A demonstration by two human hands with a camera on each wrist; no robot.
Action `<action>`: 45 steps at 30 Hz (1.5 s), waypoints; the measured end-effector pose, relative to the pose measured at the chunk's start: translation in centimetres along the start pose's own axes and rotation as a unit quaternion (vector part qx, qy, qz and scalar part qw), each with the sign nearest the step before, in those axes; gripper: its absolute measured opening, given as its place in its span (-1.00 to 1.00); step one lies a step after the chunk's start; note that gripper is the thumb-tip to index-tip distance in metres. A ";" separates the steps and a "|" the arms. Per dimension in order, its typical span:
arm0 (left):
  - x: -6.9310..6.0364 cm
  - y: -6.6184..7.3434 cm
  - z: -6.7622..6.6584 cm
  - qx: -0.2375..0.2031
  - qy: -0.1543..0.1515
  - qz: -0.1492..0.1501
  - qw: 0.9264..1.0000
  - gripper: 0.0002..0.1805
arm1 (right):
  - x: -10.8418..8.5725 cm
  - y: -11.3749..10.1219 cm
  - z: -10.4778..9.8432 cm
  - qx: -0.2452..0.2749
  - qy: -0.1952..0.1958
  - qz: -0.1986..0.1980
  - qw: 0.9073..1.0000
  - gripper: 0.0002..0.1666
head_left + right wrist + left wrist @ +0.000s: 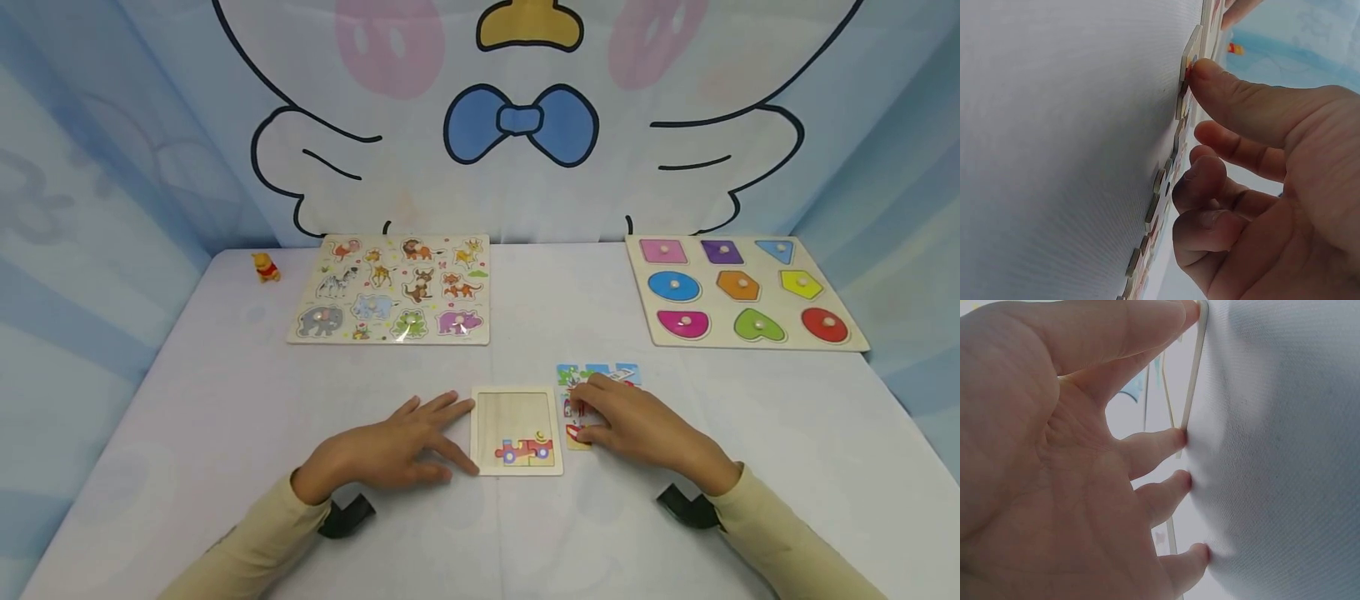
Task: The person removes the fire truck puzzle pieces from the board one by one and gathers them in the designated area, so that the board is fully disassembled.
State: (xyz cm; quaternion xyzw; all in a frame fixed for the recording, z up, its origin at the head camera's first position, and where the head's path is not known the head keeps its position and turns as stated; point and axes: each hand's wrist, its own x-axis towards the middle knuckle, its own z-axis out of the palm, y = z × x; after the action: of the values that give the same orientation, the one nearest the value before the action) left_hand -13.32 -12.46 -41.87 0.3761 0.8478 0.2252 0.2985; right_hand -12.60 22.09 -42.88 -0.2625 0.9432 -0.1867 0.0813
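A square wooden puzzle tray (513, 412) has a few joined pieces showing a red vehicle (525, 450) in its lower right corner. My left hand (397, 446) spreads its fingers at the tray's left side, the index finger and thumb touching its edge. To the tray's right, loose jigsaw pieces (597, 370) lie on the table, partly hidden under my right hand (637, 421). In the right wrist view, the thumb (1210, 72) touches a puzzle piece (1191, 53) beside the tray. The other fingers are bent and apart from the thumb, with no pinch visible.
Behind on the left lies an animal peg board (397, 287), with a small yellow bear figure (266, 267) beside it. A shape peg board (750, 292) lies at the back right. A white cloth covers the table (225, 467); a printed curtain (525, 192) hangs behind.
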 end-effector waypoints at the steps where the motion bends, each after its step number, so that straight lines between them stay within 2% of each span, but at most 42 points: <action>1: 0.0 0.0 0.0 0.000 0.000 -0.001 1.000 -0.69 | 0.0 0.0 -0.1 0.001 0.001 0.000 1.000 -0.57; 8: 0.2 0.0 -0.1 0.001 -0.001 -0.005 1.000 -0.69 | 0.2 -0.1 -0.3 -0.012 0.029 -0.030 0.999 -0.56; 13: 0.2 0.2 -0.2 0.001 -0.004 -0.009 1.000 -0.70 | 1.3 -1.6 -0.3 -0.048 0.046 -0.072 0.995 -0.49; 18: 0.1 0.2 -0.1 0.000 -0.005 -0.006 1.000 -0.69 | 2.7 -3.9 0.3 -0.087 0.027 -0.145 0.985 -0.48; 22: 0.2 0.0 0.0 -0.003 -0.007 0.001 1.000 -0.68 | 3.4 -5.3 1.2 -0.088 -0.001 -0.186 0.979 -0.54; 28: 0.1 0.0 0.0 0.001 -0.010 0.004 1.000 -0.68 | 3.4 -5.9 2.2 -0.069 -0.042 -0.185 0.979 -0.60; 38: 0.1 0.2 -0.2 0.000 -0.006 0.006 1.000 -0.68 | 3.0 -6.1 1.9 -0.072 -0.052 -0.190 0.978 -0.75; 45: 0.0 0.1 -0.2 -0.002 -0.006 0.005 1.000 -0.69 | 3.0 -6.2 2.0 -0.055 -0.052 -0.185 0.980 -0.76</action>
State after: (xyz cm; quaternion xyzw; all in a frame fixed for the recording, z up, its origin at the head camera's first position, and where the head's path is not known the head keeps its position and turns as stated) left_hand -13.40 -12.37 -41.68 0.3809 0.8437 0.2260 0.3032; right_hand -11.75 15.02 -42.42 -0.4461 0.8816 -0.1320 0.0799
